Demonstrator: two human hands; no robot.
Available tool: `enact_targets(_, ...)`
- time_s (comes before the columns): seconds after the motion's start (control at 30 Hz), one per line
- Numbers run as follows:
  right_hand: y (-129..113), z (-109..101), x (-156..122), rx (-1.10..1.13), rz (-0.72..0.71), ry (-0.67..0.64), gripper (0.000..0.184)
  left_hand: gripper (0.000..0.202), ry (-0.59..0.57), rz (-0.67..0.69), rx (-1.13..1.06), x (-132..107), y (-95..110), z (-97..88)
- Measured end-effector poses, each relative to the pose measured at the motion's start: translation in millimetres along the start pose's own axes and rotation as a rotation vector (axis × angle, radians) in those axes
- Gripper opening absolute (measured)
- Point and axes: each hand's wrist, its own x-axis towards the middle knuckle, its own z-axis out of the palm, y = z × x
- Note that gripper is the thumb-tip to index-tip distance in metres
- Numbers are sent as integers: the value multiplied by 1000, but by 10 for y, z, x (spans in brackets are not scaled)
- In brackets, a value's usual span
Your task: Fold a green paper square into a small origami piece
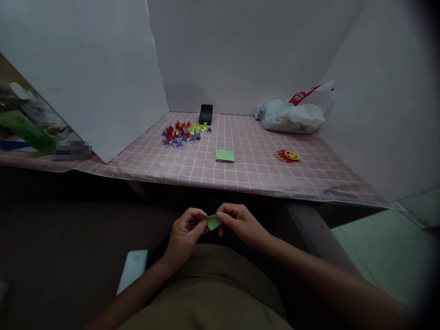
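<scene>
Below the table's front edge, over my lap, both hands pinch a small folded green paper (213,222). My left hand (186,232) grips its left side with curled fingers. My right hand (239,222) grips its right side, thumb and fingertips closed on it. On the pink checked tablecloth (254,174) lies a stack of green paper squares (225,155). Farther back left sits a pile of several small folded paper pieces (184,132) in red, yellow, orange and purple.
A black phone (206,114) leans on the back white panel. A white plastic bag (293,115) lies at the back right, a red and yellow paper cutout (288,156) in front of it. White panels wall the table. A white device (132,269) lies by my left forearm.
</scene>
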Motion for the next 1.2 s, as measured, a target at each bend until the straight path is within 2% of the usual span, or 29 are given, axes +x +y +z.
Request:
enact_targets(0.5,24,-32,2,17,47,-17,29,6,-4,0,19,-8,51,-8)
enact_targets(0.9,19,-56,9,41,46,-28,29,3,-30,90,69,-18,31,-21)
enact_targets(1.2,31,-66,9,13,54,-28,28,9,-78,105,99,-25,-21,-56)
